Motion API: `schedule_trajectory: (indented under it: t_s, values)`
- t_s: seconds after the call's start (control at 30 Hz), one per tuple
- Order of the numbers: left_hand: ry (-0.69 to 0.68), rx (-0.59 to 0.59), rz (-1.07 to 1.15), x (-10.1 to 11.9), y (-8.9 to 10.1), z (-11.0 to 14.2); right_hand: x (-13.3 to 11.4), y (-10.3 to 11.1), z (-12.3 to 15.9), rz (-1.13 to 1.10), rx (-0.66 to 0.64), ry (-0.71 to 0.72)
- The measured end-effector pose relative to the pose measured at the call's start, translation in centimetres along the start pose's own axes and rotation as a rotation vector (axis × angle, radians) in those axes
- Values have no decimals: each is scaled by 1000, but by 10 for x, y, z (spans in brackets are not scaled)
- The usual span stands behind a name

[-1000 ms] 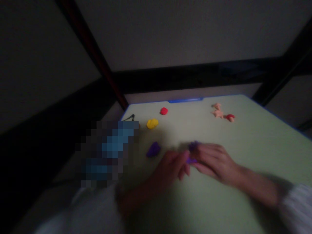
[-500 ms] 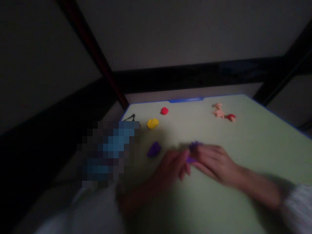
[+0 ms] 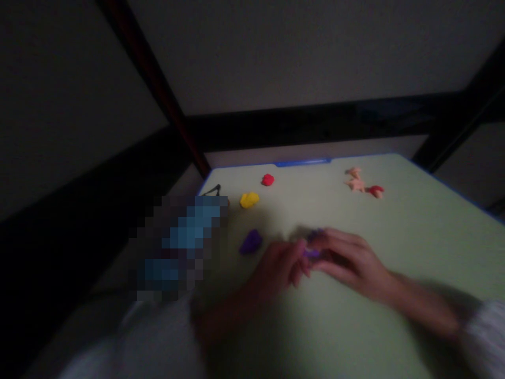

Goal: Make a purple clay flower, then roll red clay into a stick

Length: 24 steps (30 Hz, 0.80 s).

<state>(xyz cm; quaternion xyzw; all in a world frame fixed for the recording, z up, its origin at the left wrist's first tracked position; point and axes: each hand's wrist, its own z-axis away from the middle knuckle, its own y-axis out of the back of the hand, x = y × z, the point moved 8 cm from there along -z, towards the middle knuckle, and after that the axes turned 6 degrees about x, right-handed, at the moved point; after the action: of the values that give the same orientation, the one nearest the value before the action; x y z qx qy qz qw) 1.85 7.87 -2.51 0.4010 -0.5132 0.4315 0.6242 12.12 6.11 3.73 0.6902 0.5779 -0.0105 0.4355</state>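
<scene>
Both hands meet over the table around a small piece of purple modelling clay (image 3: 311, 253), mostly hidden by fingers. My left hand (image 3: 281, 263) is closed, its thumb and fingertips pinched at the clay's left side. From the right, my right hand (image 3: 353, 258) curls its fingers and thumb around the other side. Some darker purple shows under the right fingertips; its shape is unclear. A larger purple clay lump (image 3: 251, 242) lies on the table just left of my left hand. Farther back rest a yellow clay lump (image 3: 249, 200) and a red clay lump (image 3: 268, 180).
Several peach-coloured clay shapes (image 3: 357, 184) sit at the back right, beside a red-and-peach piece (image 3: 376, 191). The pale table (image 3: 394, 231) has a blue edge and a blue handle strip (image 3: 303, 162). A pixelated bluish patch (image 3: 191, 231) covers the left side.
My right hand's fingers have lifted and arched, opening a gap between thumb and fingers. My left hand has barely moved. The view has shifted slightly; the other clay pieces lie as before.
</scene>
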Motion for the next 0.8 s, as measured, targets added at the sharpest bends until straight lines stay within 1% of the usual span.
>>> schedule_trajectory:
  t_s: [0.1,0.3,0.4,0.47,0.57,0.7,0.8]
  values:
    - [16,23,10,-1,2,0,-1,2,0,14,18,4]
    - [24,10,-76,0,0,3,-14,2,1,153,31,165]
    - [28,-2,-86,-1,-1,3,-18,2,1,209,29,213]
    - [19,-18,-95,-2,-2,3,-19,3,1,209,28,210]
    - [6,-39,-106,-2,-4,3,-16,2,1,150,20,165]
    - [-17,10,-92,-1,1,3,-9,0,0,63,31,90]
    - [-49,-6,-68,1,0,3,-6,-1,0,49,39,68]
